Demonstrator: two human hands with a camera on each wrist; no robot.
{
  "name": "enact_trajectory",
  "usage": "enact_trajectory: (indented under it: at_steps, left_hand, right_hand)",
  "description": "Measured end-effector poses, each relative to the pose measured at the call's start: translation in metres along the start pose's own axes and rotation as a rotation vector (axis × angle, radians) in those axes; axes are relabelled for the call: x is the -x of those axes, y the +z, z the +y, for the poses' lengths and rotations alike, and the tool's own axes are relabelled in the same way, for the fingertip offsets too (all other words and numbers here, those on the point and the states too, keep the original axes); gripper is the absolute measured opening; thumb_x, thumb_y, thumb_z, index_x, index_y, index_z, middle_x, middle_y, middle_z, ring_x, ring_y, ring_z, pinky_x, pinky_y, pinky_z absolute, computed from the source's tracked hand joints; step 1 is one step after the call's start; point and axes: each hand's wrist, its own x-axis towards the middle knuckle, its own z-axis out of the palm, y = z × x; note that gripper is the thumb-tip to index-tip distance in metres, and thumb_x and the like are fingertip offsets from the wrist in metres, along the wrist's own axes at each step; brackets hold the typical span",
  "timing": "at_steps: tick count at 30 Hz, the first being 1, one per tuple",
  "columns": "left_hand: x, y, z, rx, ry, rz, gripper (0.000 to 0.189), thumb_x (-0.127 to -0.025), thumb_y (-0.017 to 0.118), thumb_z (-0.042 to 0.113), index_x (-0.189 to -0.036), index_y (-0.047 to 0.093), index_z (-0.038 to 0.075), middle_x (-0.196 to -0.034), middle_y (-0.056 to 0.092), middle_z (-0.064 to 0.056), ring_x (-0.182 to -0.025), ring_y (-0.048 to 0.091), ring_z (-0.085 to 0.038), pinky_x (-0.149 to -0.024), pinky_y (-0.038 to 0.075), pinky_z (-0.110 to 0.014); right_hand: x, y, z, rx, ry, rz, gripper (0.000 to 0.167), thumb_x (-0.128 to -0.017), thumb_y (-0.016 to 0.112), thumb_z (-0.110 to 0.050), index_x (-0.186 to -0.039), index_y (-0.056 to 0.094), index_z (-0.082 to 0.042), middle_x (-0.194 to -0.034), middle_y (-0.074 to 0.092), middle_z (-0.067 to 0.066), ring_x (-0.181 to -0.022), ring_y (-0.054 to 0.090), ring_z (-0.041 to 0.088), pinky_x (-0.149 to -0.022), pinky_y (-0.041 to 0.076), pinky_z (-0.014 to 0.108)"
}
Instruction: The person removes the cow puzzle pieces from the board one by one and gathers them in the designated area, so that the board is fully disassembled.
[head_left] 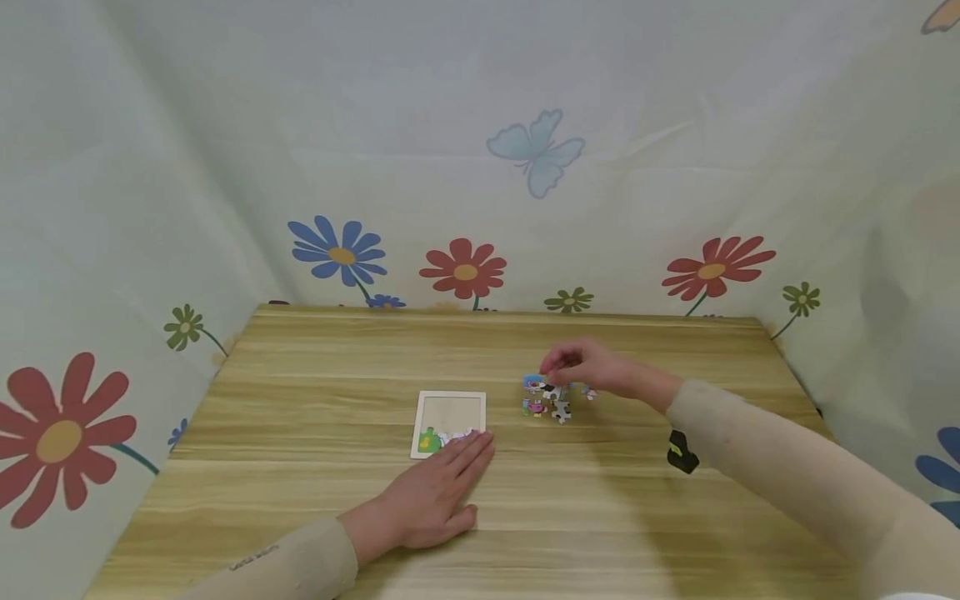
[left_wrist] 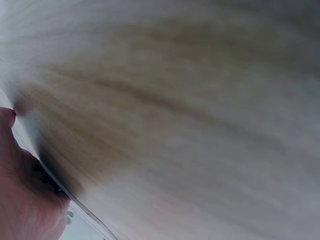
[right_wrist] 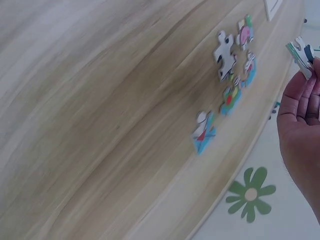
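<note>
My left hand [head_left: 435, 496] lies flat, its fingertips over the lower right corner of a white-rimmed puzzle tray [head_left: 452, 412]. A green piece [head_left: 430, 440] and some whitish ones, partly hidden by the fingers, sit along the tray's lower edge. To the right, my right hand [head_left: 596, 367] pinches a puzzle piece [right_wrist: 301, 57] above several loose pieces on the table. Among these are a white piece with black spots [right_wrist: 225, 56], a pink one [right_wrist: 244, 35] and a blue-edged one [right_wrist: 202, 132]. In the left wrist view the left hand [left_wrist: 25, 195] shows only at the lower left.
A small black object with a yellow-green mark [head_left: 681, 452] lies beside the right forearm. The wood-grain table [head_left: 337, 358] ends at a flower-printed cloth [head_left: 390, 167] at the back and sides.
</note>
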Motion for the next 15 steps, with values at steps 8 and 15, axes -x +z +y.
enact_trajectory:
  at_steps: [8, 15]
  left_hand:
    - [0.0, 0.0, -0.001, 0.003, -0.005, -0.002, 0.075, -0.094, 0.04, 0.043, -0.149, 0.019, -0.003, -0.156, 0.012, -0.018, -0.142, 0.014, -0.032, -0.112, 0.022, -0.042]
    - [0.0, -0.001, 0.0, 0.002, -0.008, -0.007, 0.075, -0.094, 0.041, 0.043, -0.149, 0.018, -0.002, -0.156, 0.012, -0.017, -0.142, 0.014, -0.031, -0.112, 0.023, -0.042]
  right_hand:
    - [0.012, -0.01, 0.002, 0.063, 0.051, -0.021, 0.024, -0.088, 0.066, -0.011, -0.106, 0.065, 0.004, -0.097, 0.065, 0.013, -0.086, 0.057, 0.024, -0.077, 0.049, 0.051]
    - [0.021, -0.017, 0.009, 0.091, 0.072, -0.04, 0.019, -0.087, 0.067, -0.007, -0.103, 0.066, 0.002, -0.095, 0.065, 0.013, -0.085, 0.057, 0.024, -0.08, 0.048, 0.053]
